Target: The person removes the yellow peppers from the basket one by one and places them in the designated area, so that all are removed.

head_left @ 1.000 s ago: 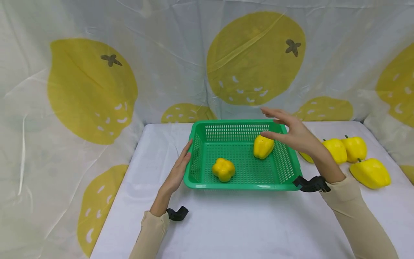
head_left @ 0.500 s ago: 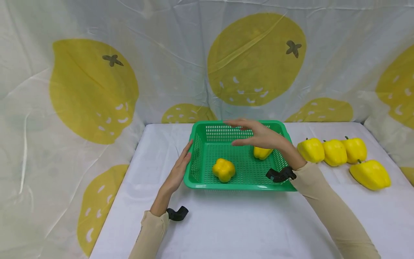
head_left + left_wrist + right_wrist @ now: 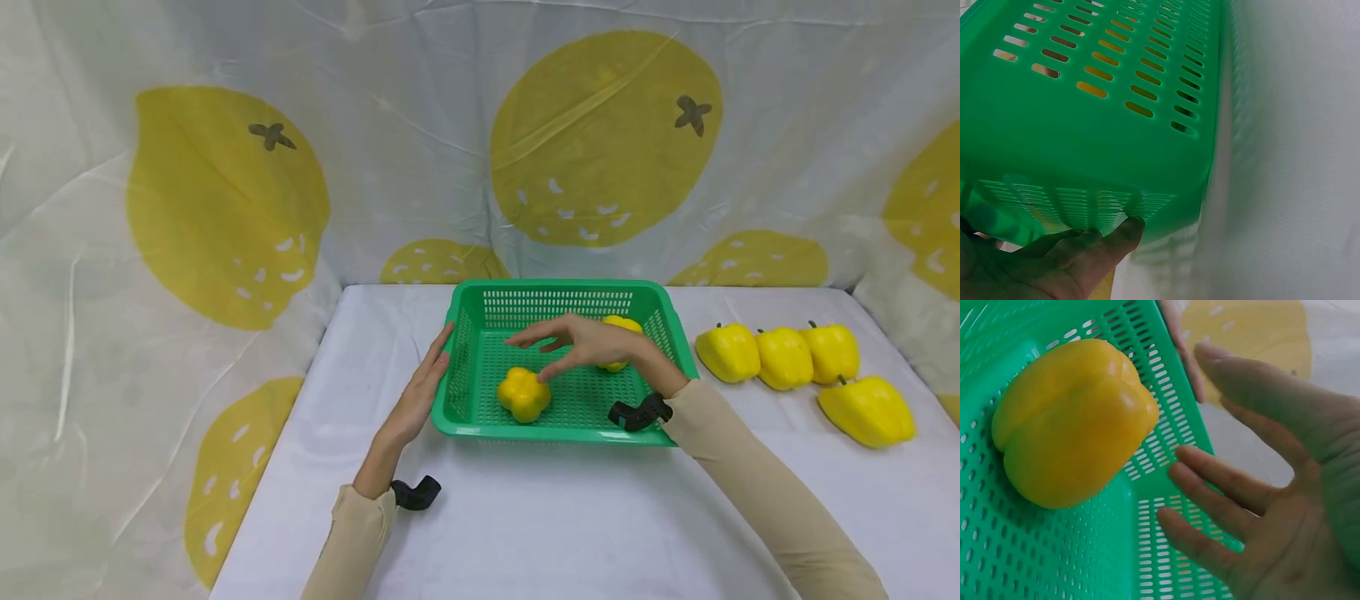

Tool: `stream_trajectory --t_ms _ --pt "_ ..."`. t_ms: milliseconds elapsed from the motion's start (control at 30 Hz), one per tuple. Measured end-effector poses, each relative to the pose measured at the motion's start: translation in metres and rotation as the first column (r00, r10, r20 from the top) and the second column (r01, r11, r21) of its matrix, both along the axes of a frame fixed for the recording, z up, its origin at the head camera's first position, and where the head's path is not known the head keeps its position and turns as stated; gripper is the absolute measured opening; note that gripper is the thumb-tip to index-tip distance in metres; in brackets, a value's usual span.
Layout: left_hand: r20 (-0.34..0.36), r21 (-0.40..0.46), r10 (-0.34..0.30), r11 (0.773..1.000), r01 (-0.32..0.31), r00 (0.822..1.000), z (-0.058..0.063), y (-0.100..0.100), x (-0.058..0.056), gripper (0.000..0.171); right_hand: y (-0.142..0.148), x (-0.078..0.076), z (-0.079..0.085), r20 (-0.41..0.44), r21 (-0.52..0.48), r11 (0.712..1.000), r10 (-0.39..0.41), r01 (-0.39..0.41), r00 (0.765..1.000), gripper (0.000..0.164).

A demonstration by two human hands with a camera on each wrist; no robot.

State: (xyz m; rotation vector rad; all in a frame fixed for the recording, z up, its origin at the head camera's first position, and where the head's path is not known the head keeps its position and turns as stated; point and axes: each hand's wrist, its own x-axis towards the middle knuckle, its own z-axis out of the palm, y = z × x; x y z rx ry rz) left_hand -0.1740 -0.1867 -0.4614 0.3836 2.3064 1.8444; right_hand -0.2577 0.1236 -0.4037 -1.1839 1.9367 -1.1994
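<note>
Yellow pepper point(image 3: 523, 395), nearer our right hand point(image 3: 585, 339) than before
We hold nothing there, fingers parted; our straight-fingered left hand point(image 3: 414, 400) touches the basket point(image 3: 558, 435).

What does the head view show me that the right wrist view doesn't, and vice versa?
Only the head view shows four yellow peppers on the white cloth, right of the green basket, and a rear pepper inside it, partly hidden. Only the right wrist view shows the creased palm of the right hand. Both show that hand, the basket, the front pepper and at least part of the left hand.
</note>
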Motion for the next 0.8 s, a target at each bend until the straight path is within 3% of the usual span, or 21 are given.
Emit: stream_trajectory --t_ms 367,800 --pt "0.008 -0.017 0.013 1.0 -0.012 1.0 0.002 0.001 0.0 0.054 -0.003 0.001 -0.009 0.043 0.042 0.999 0.028 -0.03 0.999 0.057" --pt "0.006 -0.017 0.012 1.0 -0.012 1.0 0.0 0.0 -0.001 0.054 -0.011 -0.003 -0.018 0.043 0.072 0.993 0.089 -0.092 0.995 0.06"
